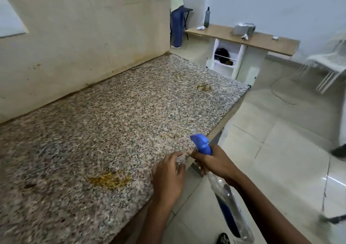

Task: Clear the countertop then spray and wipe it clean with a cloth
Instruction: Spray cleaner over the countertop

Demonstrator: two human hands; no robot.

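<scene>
Blue plastic makes the top of the spray bottle. The right hand grips the bottle at its neck, fingers curled round it, just past the front edge of the countertop. The bottle leans back toward the person, with its blue top pointing at the stone. Its body is see-through, and dark blue liquid sits in the lower part.

The left hand rests at the edge of the countertop, just beside the right hand. Its fingers are loose and a little spread, and it holds nothing.

The countertop is speckled stone. A yellow-brown stain lies near the left hand. Another yellow stain lies near the far corner. A beige wall stands along the back of it.

Farther off stands a wooden table. A dark bottle stands upright on it; I cannot tell what is in it. A grey box sits there too, with small white scraps near it. A white chair is at the right, blurred.
</scene>
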